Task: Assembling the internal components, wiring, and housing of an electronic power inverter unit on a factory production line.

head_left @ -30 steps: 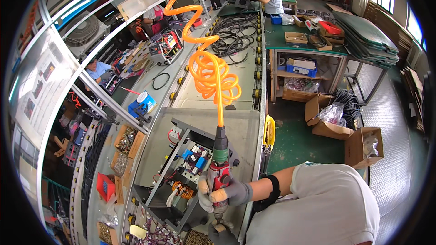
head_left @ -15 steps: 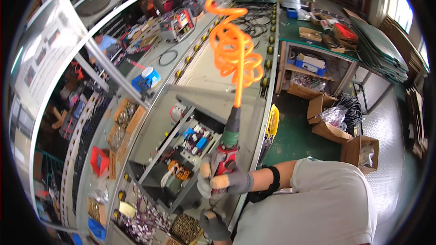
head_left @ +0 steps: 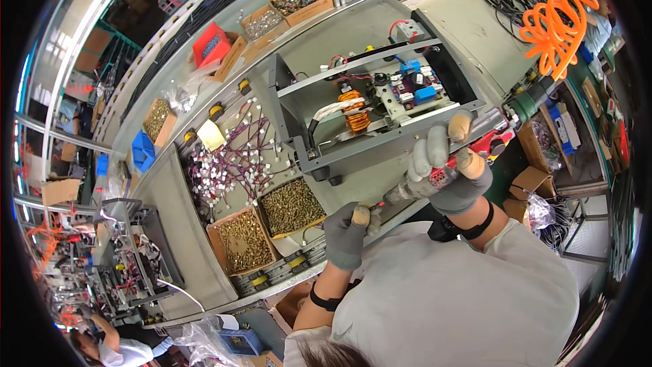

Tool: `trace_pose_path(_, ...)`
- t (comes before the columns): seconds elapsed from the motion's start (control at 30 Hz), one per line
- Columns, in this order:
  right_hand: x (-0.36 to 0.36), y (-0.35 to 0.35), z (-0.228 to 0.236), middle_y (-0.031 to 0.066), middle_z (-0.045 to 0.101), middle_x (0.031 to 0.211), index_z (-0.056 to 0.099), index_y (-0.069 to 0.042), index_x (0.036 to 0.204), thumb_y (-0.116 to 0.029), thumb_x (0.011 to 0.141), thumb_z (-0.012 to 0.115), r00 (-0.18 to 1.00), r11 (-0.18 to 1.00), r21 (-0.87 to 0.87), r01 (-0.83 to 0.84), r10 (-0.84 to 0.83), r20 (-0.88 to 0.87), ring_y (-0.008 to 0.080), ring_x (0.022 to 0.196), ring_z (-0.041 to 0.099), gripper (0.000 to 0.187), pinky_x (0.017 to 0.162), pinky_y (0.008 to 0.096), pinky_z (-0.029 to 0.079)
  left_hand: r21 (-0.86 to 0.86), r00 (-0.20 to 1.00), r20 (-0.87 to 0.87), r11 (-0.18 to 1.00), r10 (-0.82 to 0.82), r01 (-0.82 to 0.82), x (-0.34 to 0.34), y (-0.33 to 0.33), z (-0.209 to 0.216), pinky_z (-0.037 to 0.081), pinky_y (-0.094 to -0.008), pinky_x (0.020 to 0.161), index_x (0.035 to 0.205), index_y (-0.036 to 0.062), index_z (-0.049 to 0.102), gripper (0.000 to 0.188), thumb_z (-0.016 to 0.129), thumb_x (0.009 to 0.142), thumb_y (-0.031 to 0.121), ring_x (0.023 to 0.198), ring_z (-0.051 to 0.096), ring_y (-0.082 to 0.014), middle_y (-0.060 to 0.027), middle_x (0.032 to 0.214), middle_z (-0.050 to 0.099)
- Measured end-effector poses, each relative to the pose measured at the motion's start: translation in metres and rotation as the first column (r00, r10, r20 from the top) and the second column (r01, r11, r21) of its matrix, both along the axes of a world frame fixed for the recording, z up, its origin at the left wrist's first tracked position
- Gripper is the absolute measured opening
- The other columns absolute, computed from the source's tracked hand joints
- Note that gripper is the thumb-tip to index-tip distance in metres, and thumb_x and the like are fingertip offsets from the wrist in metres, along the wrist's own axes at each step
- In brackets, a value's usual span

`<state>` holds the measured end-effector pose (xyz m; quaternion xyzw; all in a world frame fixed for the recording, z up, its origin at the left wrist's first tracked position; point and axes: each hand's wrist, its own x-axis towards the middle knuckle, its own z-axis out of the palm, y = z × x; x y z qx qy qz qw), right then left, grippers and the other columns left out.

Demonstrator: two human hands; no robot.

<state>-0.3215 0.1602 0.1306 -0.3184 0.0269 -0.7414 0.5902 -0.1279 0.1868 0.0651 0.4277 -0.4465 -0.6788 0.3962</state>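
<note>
Our right hand (head_left: 462,189) grips the red driver (head_left: 487,147), its long body slanting down toward our left hand (head_left: 345,234), whose hold we can't tell, while the open grey box (head_left: 387,140) sits just past them, nearer our right.

The grey table (head_left: 178,228), edged with yellow rollers (head_left: 244,86), carries an open case (head_left: 387,141). Left of it lie a heap of wires (head_left: 234,160) and two boxes (head_left: 220,246) of brass-coloured parts; a second case (head_left: 161,258) stands farther left, and black cables (head_left: 504,5) lie to the right.
</note>
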Motion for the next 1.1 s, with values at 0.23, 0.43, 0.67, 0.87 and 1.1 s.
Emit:
trace_pose_path(0.23, 0.019, -0.005, 0.014, 0.0058, 0.048, 0.086, 0.042, -0.013, 0.101, -0.013, 0.082, 0.060, 0.968, 0.974, 0.070, 0.217, -0.205, -0.145, 0.0232, 0.083, 0.050, 0.026, 0.075, 0.0420, 0.045, 0.148, 0.987, -0.161, 0.988, -0.018, 0.042, 0.004, -0.005, 0.006, 0.041, -0.0222, 0.052, 0.094, -0.0060, 0.060, 0.035, 0.056, 0.091, 0.029, 0.057, 0.051, -0.0093, -0.0061, 0.071, 0.059)
trace_pose_path(0.43, 0.010, -0.011, 0.010, -0.0011, 0.033, 0.074, 0.039, -0.016, 0.101, -0.014, 0.087, 0.054, 0.993, 0.999, -0.038, -0.017, 0.013, -0.119, 0.0132, 0.067, 0.033, 0.022, 0.063, 0.0306, 0.031, 0.049, 0.992, -0.077, 0.993, -0.100, 0.104, 0.007, -0.011, 0.001, 0.044, -0.0225, 0.057, 0.100, -0.0064, 0.058, 0.040, 0.052, 0.093, 0.032, 0.062, 0.053, -0.0089, -0.0064, 0.074, 0.059)
trace_pose_path(0.67, 0.006, -0.015, 0.009, -0.0006, 0.033, 0.074, 0.039, -0.015, 0.101, -0.012, 0.085, 0.053, 0.992, 1.000, 0.006, -0.014, 0.015, -0.125, 0.0132, 0.068, 0.032, 0.021, 0.062, 0.0292, 0.030, -0.255, 0.939, 0.238, 0.949, 0.248, -0.186, 0.056, -0.017, -0.005, 0.045, -0.0225, 0.059, 0.117, -0.0021, 0.051, 0.038, 0.046, 0.092, 0.026, 0.073, 0.054, -0.0088, -0.0075, 0.094, 0.062)
trace_pose_path(0.87, -0.005, -0.012, 0.012, -0.0014, 0.031, 0.073, 0.041, -0.011, 0.097, -0.009, 0.084, 0.056, 0.992, 0.999, 0.048, 0.014, -0.008, -0.124, 0.0120, 0.066, 0.031, 0.020, 0.061, 0.0276, 0.029, -0.311, 0.619, 0.596, 0.858, 0.512, -0.409, 0.165, -0.024, -0.049, 0.046, -0.0275, 0.067, 0.106, 0.0041, 0.060, 0.028, 0.058, 0.082, 0.018, 0.075, 0.058, -0.0153, -0.0079, 0.090, 0.062)
trace_pose_path(1.1, -0.030, -0.005, -0.002, 0.0044, 0.044, 0.076, 0.044, -0.005, 0.101, -0.006, 0.077, 0.058, 0.892, 0.961, 0.198, 0.191, -0.086, -0.443, 0.0159, 0.066, 0.043, 0.028, 0.060, 0.0303, 0.038, -0.182, 0.604, 0.796, 0.971, 0.053, 0.153, 0.126, -0.014, -0.052, 0.047, -0.0330, 0.069, 0.116, 0.0087, 0.059, 0.044, 0.067, 0.077, 0.027, 0.076, 0.058, -0.0236, -0.0104, 0.094, 0.059)
